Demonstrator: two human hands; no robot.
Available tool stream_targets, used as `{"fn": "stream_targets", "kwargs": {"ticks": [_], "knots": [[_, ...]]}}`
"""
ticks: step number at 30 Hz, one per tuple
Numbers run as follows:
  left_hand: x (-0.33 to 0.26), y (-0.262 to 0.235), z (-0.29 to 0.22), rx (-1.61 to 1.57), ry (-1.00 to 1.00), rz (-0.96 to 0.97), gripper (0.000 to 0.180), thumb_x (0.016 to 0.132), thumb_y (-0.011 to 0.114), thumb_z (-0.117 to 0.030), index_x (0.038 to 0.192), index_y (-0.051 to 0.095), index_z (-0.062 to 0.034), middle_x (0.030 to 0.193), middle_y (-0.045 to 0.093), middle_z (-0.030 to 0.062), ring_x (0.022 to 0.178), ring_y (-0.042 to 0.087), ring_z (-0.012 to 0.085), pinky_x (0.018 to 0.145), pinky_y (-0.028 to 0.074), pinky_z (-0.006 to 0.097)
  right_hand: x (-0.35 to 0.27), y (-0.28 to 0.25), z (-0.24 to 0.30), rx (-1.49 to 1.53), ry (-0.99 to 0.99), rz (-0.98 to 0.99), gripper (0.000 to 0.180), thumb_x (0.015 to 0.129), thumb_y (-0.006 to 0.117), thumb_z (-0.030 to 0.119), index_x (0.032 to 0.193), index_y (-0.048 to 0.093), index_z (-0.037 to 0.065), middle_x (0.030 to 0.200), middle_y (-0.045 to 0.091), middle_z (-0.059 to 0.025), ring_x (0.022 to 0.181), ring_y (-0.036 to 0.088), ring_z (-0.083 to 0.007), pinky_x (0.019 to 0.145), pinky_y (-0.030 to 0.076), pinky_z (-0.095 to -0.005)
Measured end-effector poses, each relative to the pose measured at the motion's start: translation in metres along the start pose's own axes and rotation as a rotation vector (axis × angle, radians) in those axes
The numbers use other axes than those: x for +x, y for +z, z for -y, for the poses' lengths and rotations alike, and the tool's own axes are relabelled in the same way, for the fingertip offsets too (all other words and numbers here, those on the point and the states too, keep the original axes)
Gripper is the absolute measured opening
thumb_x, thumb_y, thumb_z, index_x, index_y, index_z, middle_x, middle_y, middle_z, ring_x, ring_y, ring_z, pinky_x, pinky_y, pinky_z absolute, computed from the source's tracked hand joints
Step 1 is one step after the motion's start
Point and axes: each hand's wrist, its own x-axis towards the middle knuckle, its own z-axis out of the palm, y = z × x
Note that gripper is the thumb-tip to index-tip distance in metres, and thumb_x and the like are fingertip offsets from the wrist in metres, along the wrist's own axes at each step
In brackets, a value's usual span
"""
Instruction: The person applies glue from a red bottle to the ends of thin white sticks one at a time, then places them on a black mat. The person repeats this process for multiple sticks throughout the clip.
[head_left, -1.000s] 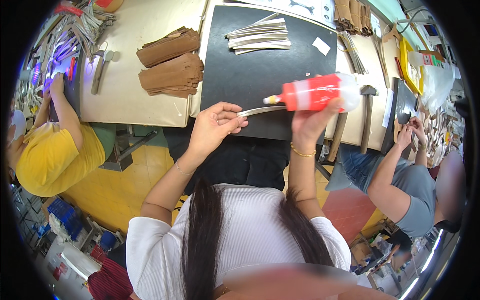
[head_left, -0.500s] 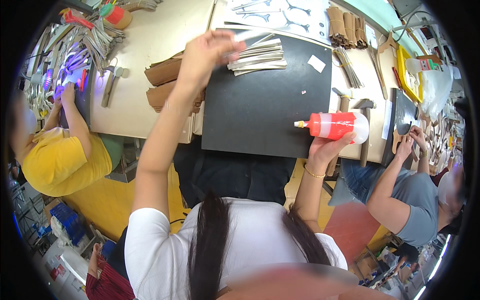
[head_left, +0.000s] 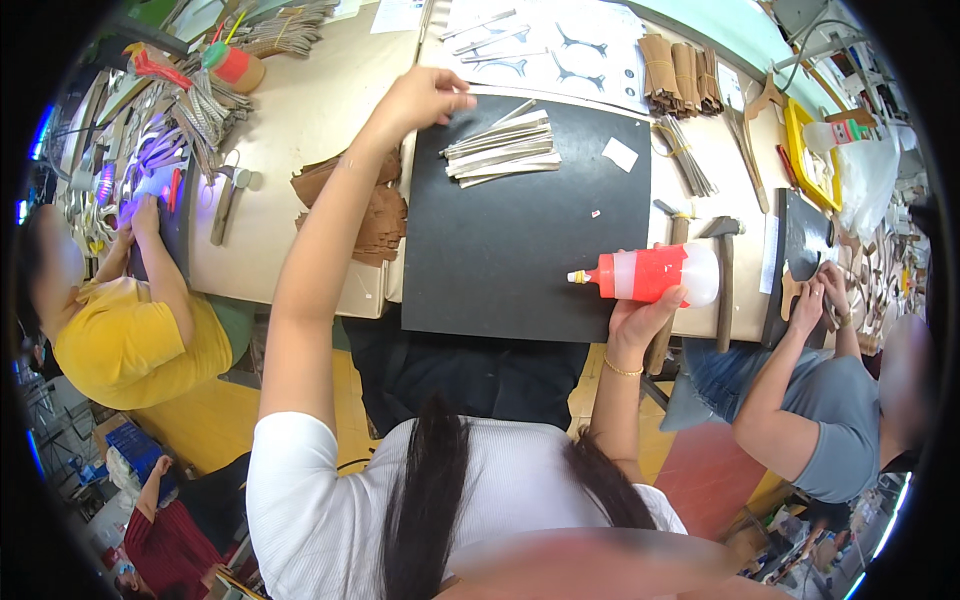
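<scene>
My left hand (head_left: pixel 432 98) hovers at the far left of a black work mat (head_left: pixel 520 250). Its fingers are loosely bent and apart, with nothing visible in them. Close by on the right lies a pile of pale flat strips (head_left: pixel 505 150). Beyond the mat, a few similar strips (head_left: pixel 505 57) lie on a white sheet (head_left: pixel 620 75) printed with dark branching shapes. My right hand (head_left: pixel 645 318) grips a red and white squeeze bottle (head_left: pixel 650 275) over the mat's near right side. The bottle is tipped on its side, nozzle pointing left.
Brown leather-like pieces (head_left: pixel 375 220) are stacked left of the mat. To the right are a hammer (head_left: pixel 726 270), a tied strip bundle (head_left: pixel 688 155), brown rolls (head_left: pixel 680 75) and a yellow tray (head_left: pixel 815 150). Co-workers sit at left, in a yellow shirt (head_left: pixel 140 340), and at right, in grey (head_left: pixel 810 420).
My left hand has let go of a pale strip, which now lies on the printed sheet, and has drawn back slightly. My right hand still holds the squeeze bottle.
</scene>
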Motion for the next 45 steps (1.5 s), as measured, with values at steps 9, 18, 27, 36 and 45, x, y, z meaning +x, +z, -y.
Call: {"fn": "stream_targets", "kwargs": {"ticks": [9,18,27,36,45], "knots": [[-0.048,0.015,-0.013,0.198,-0.001,-0.009,0.019,0.076,0.069,-0.017,0.083,0.067,0.0004,0.075,0.065,0.0095,0.067,0.059,0.0164,0.065,0.047,0.029,0.0,0.002,0.0,-0.018,-0.015,-0.008,0.084,0.075,0.059,0.064,0.125,0.038,0.0,0.116,0.05,-0.0124,0.097,0.057,-0.0284,0.086,0.05,-0.0473],[-0.085,0.012,-0.029,-0.304,-0.019,-0.148,0.016,0.081,0.066,-0.014,0.088,0.064,0.0002,0.071,0.062,0.0027,0.062,0.058,0.0068,0.057,0.044,0.02,0.0,0.002,0.0,-0.022,-0.019,0.004,0.079,0.079,0.056,0.062,0.126,0.037,0.002,0.116,0.05,-0.0115,0.104,0.054,-0.0264,0.088,0.048,-0.0457],[-0.144,0.066,-0.023,-0.638,-0.177,0.019,0.019,0.082,0.066,-0.011,0.093,0.061,0.0034,0.074,0.061,0.0046,0.059,0.06,0.0079,0.051,0.045,0.018,0.001,0.004,0.012,0.086,0.035,-0.044,0.072,0.082,0.054,0.06,0.126,0.039,0.004,0.117,0.05,-0.0099,0.109,0.051,-0.0216,0.092,0.046,-0.0403],[-0.152,0.065,-0.017,-0.366,-0.151,-0.153,0.022,0.083,0.066,-0.014,0.097,0.065,0.0036,0.078,0.066,0.0068,0.056,0.053,0.0031,0.048,0.037,0.016,0.0,0.004,0.013,0.071,0.061,-0.058,0.073,0.082,0.053,0.06,0.127,0.039,0.004,0.119,0.05,-0.0094,0.11,0.051,-0.0211,0.094,0.045,-0.0384],[-0.163,0.056,-0.024,-0.8,-0.235,-0.003,0.028,0.08,0.068,-0.008,0.103,0.061,0.0069,0.079,0.068,0.0081,0.056,0.054,0.0037,0.047,0.042,0.016,0.002,0.005,0.018,0.099,0.011,-0.081,0.075,0.079,0.058,0.061,0.126,0.04,0.004,0.116,0.051,-0.0088,0.108,0.051,-0.0207,0.093,0.045,-0.0379]]}}
